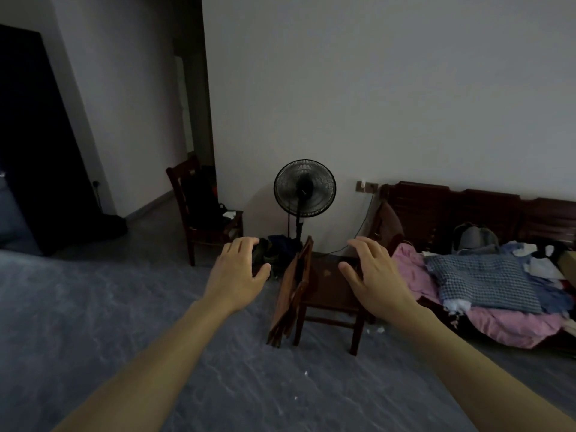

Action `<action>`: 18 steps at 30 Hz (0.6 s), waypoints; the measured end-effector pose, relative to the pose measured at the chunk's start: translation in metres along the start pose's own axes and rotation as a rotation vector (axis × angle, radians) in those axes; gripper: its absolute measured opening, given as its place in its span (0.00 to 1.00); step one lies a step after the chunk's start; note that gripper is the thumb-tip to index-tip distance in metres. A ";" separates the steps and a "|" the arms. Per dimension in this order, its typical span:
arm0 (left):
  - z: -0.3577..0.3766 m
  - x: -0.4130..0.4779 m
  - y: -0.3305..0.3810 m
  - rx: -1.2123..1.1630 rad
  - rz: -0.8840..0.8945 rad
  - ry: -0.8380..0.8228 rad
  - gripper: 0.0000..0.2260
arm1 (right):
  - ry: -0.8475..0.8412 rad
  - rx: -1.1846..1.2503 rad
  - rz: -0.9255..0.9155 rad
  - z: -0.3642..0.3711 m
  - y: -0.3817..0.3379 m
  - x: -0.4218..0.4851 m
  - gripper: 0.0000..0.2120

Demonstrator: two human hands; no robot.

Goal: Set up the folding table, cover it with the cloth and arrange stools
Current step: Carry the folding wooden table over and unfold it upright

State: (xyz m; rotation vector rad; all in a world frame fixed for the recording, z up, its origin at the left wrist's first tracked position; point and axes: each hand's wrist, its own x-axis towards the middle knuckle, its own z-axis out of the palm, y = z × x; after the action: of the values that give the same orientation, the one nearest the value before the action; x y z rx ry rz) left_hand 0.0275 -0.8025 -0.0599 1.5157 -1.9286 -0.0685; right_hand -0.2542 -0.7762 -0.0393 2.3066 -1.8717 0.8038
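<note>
A folded brown wooden table (293, 291) stands on edge on the floor, leaning against a dark wooden stool (330, 294). My left hand (240, 269) reaches forward to the left of the folded table, fingers relaxed, holding nothing. My right hand (371, 272) hovers over the stool's right side, fingers spread and empty. A blue checked cloth (483, 282) lies on a pile of clothes on the bench to the right.
A black standing fan (304, 188) is behind the table by the wall. A wooden chair (199, 207) with dark bags stands at the left. A dark wooden bench (467, 210) holds pink and white clothes (514, 322). Grey floor (124, 307) stretches in front.
</note>
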 end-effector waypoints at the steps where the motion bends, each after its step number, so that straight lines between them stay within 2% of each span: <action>1: 0.006 0.016 -0.011 0.005 0.008 -0.013 0.24 | -0.001 0.001 0.008 0.011 0.000 0.016 0.26; 10: 0.068 0.145 -0.079 0.009 0.075 -0.097 0.24 | -0.021 0.007 0.079 0.093 0.020 0.138 0.24; 18: 0.151 0.272 -0.138 0.057 0.060 -0.163 0.24 | -0.044 0.046 0.130 0.189 0.079 0.260 0.24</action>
State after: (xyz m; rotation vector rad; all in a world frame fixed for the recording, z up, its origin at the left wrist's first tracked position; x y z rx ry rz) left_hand 0.0378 -1.1389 -0.1087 1.5289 -2.1196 -0.1146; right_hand -0.2283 -1.0982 -0.1116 2.2666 -2.0608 0.8243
